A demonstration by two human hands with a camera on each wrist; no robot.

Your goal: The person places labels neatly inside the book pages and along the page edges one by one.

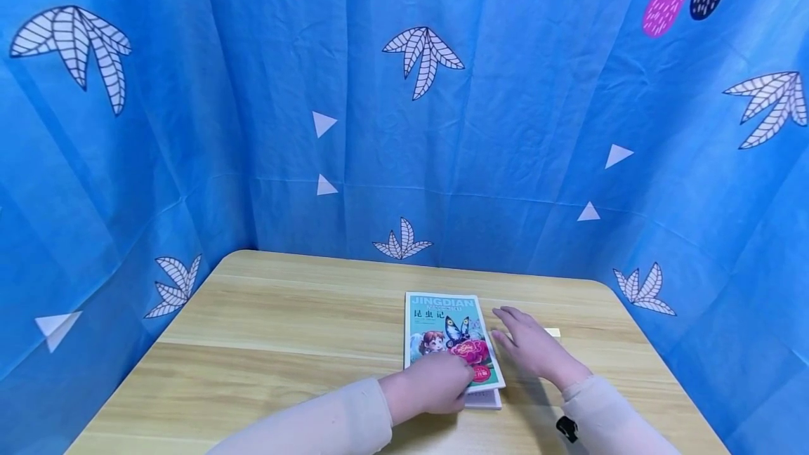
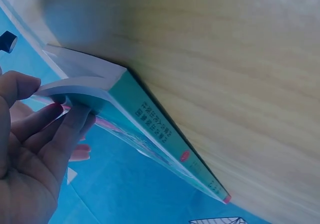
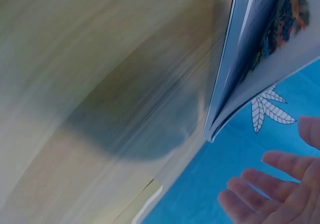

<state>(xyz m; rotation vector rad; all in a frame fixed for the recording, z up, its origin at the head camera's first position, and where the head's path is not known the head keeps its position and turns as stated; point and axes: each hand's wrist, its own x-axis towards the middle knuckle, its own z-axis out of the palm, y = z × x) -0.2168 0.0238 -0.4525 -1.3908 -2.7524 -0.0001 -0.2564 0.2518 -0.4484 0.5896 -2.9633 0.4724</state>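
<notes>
A paperback book (image 1: 442,328) with a teal cover, a butterfly and a cartoon child lies on the wooden table. My left hand (image 1: 436,381) pinches the lower right part of its cover and upper pages between thumb and fingers. In the left wrist view the hand (image 2: 40,144) bends that upper part of the book (image 2: 145,119) away from the pages below. The right wrist view shows a gap in the book (image 3: 245,58), with a printed picture inside. Beside the book's right edge, my right hand (image 1: 531,346) is held with fingers extended, holding nothing.
The wooden table (image 1: 284,307) has blue patterned curtains (image 1: 404,146) behind it and at both sides. A small pale yellow item (image 1: 553,332) lies right of the book, partly behind the right hand. A black object (image 1: 567,428) is at the right sleeve.
</notes>
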